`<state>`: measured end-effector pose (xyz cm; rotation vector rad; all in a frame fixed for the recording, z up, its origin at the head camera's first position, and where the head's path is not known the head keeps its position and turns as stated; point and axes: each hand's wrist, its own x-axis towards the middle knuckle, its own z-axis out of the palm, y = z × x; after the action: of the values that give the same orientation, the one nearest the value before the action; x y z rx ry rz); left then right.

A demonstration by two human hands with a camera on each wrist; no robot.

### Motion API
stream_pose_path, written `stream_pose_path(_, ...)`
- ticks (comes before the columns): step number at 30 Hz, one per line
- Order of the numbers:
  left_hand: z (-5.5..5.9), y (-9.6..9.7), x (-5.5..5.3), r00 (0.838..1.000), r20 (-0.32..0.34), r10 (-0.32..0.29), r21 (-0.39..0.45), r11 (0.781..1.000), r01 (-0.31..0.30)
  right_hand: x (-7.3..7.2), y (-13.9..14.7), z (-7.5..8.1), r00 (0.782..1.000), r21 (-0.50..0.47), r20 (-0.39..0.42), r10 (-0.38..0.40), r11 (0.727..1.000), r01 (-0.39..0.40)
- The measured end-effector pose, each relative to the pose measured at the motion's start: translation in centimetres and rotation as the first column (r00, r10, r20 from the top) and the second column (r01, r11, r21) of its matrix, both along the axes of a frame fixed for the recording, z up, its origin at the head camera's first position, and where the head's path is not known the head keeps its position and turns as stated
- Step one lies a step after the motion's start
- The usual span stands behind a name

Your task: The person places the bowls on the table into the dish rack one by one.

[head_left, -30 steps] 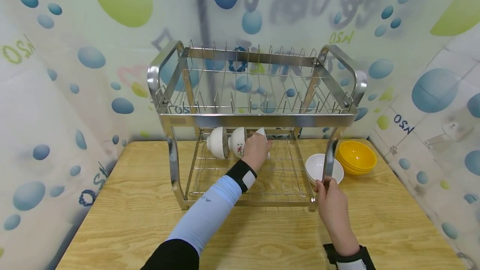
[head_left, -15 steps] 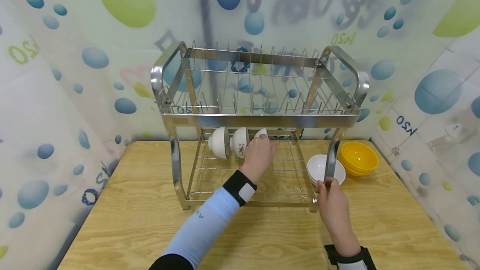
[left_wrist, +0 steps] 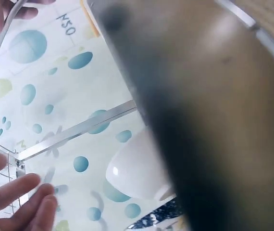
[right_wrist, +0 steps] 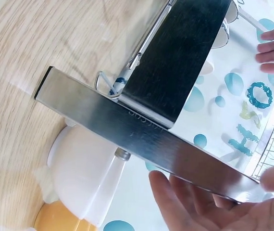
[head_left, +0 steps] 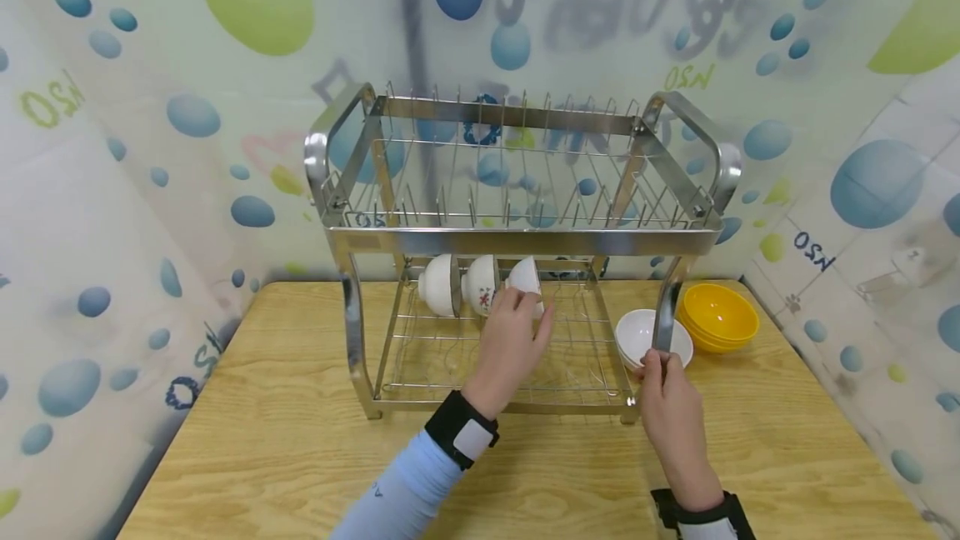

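Observation:
A two-tier metal dish rack (head_left: 525, 242) stands on the table. On its lower tier, three white bowls stand on their sides in a row: a left bowl (head_left: 439, 286), a flower-patterned middle bowl (head_left: 480, 285) and a right bowl (head_left: 525, 275). My left hand (head_left: 506, 348) is in front of the right bowl, fingers loosely extended and holding nothing; the left wrist view shows its fingers (left_wrist: 19, 192) apart from a white bowl (left_wrist: 137, 168). My right hand (head_left: 670, 407) grips the rack's front right leg (head_left: 663, 319), with fingers wrapped behind the metal in the right wrist view.
To the right of the rack, white bowls (head_left: 633, 332) sit partly behind its leg. Stacked yellow bowls (head_left: 718, 312) stand farther back, near the patterned curtain (head_left: 810, 107). The rack's upper tier has upright wire dividers. Wooden tabletop (head_left: 285, 457) extends in front.
My left hand has let go of the right bowl and drawn back toward me, its fingers spreading. The bowl stays in the rack. My right hand keeps its grip on the leg.

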<state>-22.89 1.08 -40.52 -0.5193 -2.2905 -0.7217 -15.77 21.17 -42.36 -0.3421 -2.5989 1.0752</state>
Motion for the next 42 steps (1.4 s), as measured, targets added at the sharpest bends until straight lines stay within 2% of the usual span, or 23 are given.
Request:
stream_pose_path(4, -0.9, -0.7, 0.7, 0.998, -0.047, -0.035, 0.088, 0.995, 0.039, 0.0, 0.2, -0.2, 0.998, -0.014, -0.052, -0.03, 0.999, 0.029)
stream_pose_path(8, -1.9, -1.5, 1.2, 0.995, -0.084, -0.044, 0.136, 0.989, 0.055, -0.1, 0.6, -0.3, 0.995, -0.026, -0.081, -0.055, 0.998, 0.053)
stream_pose_path(11, -2.4, -2.1, 1.4, 0.996, -0.075, -0.043, 0.169, 0.984, 0.055, -0.2, 1.0, -0.4, 0.994, -0.029, -0.087, -0.071, 0.997, 0.069)
stream_pose_path(16, -3.5, -3.2, 1.7, 1.0, -0.029, -0.001, 0.205, 0.979, 0.007, -0.4, 1.4, -0.6, 0.99, -0.04, -0.103, -0.1, 0.995, 0.096)
stream_pose_path(19, -4.1, -3.8, 1.9, 1.0, -0.013, 0.023, 0.217, 0.976, -0.02, -0.5, 1.6, -0.8, 0.989, -0.055, -0.094, -0.114, 0.992, 0.11)
stream_pose_path(28, -5.2, -4.9, 2.0, 0.997, -0.048, 0.061, 0.237, 0.97, -0.048, -1.1, 2.4, -1.1, 0.99, -0.026, -0.055, -0.133, 0.991, 0.131)
stream_pose_path(34, -5.6, -5.9, 1.6, 0.998, -0.026, 0.052, 0.243, 0.969, -0.045, -1.6, 3.1, -1.4, 0.988, 0.003, -0.025, -0.151, 0.989, 0.151)
stream_pose_path(42, -5.8, -7.5, 1.4, 0.996, -0.041, 0.083, 0.237, 0.969, -0.071, -1.9, 4.7, -1.9, 0.98, 0.006, 0.017, -0.199, 0.98, 0.199)
